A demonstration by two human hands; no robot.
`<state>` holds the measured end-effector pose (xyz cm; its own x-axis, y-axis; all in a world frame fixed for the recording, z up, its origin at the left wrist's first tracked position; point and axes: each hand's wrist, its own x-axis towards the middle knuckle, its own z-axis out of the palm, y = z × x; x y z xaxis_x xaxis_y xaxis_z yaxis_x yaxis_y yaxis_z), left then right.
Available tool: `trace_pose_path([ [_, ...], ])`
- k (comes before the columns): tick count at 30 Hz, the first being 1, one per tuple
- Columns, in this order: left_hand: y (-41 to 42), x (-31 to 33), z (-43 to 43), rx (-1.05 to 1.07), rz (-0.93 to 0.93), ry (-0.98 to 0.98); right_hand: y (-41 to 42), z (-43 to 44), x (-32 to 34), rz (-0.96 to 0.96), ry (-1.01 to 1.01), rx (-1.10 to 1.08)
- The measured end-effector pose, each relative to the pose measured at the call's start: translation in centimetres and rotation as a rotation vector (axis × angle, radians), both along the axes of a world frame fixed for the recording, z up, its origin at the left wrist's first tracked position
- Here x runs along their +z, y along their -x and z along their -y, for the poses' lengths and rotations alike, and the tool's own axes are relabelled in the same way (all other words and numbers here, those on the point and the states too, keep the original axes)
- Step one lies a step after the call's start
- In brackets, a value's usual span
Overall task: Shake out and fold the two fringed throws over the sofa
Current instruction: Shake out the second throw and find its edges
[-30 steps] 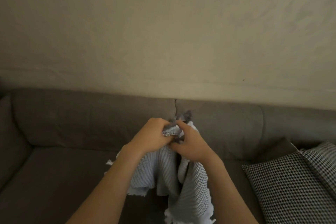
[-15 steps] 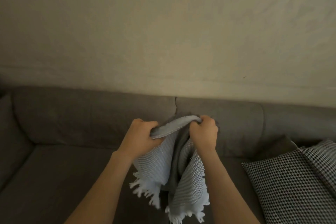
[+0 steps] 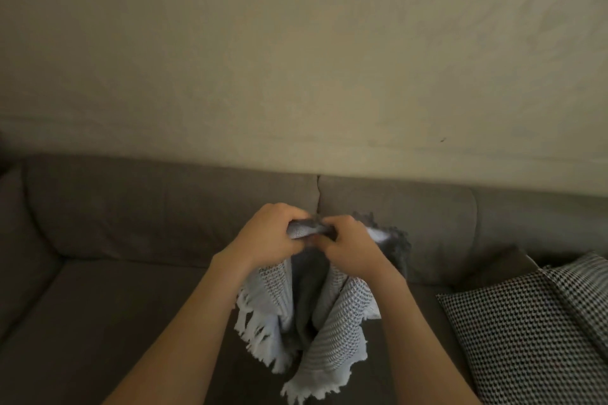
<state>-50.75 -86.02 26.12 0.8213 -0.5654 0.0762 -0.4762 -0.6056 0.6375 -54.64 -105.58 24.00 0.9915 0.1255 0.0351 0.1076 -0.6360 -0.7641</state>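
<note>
Doubling up the throw
The left hand and right hand, each clutching its edge, are meeting again over the sofa; a fold seems underway.

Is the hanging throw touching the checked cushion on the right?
Apart. In the head view the right forearm and a strip of bare sofa lie between the throw and the checked cushion.
</note>
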Motion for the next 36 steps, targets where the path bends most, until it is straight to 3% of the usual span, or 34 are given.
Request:
trace_pose_path([
  [2, -0.1, -0.1, -0.5, 0.044, 0.054, -0.069, -0.3, 0.5, -0.3, -0.004, 0.094, -0.107],
  [5, 0.1, -1.1, -1.1, 0.131, 0.123, -0.207, -0.5, 0.9, -0.1, -0.032, 0.084, -0.244],
  [10, 1.4, -2.2, -0.9, 0.103, 0.022, 0.01, -1.3, 0.8, -0.4, 0.017, 0.018, -0.363],
  [15, 3.8, -2.9, 0.7, 0.164, -0.134, 0.32, -2.4, -0.1, 0.1, -0.02, 0.125, -0.052],
  [17, 4.2, -3.7, 0.8, 0.213, -0.184, 0.337, -2.9, -0.9, 0.4, -0.145, 0.263, 0.146],
  [19, 4.0, -4.5, 0.2, 0.233, -0.255, 0.295, -3.6, -1.6, -0.1, -0.194, 0.342, 0.173],
  [23, 3.8, -6.1, -1.2, 0.276, -0.305, 0.333, -4.2, -2.1, -0.8, -0.096, 0.246, 0.002],
  [27, 4.4, -5.9, -1.5, 0.327, -0.254, 0.443, -3.9, -2.5, -0.4, -0.202, 0.149, 0.1],
  [30, 4.5, -6.4, -1.3, 0.318, -0.19, 0.421, -3.3, -2.8, -0.2, -0.155, 0.118, 0.201],
  [33, 4.3, -6.7, -1.1, 0.307, -0.28, 0.433, -2.9, -3.2, -0.3, -0.075, 0.083, 0.302],
  [36, 4.0, -6.1, -0.9, 0.164, -0.346, 0.408, -2.4, -2.9, -0.2, -0.076, 0.034, 0.377],
])
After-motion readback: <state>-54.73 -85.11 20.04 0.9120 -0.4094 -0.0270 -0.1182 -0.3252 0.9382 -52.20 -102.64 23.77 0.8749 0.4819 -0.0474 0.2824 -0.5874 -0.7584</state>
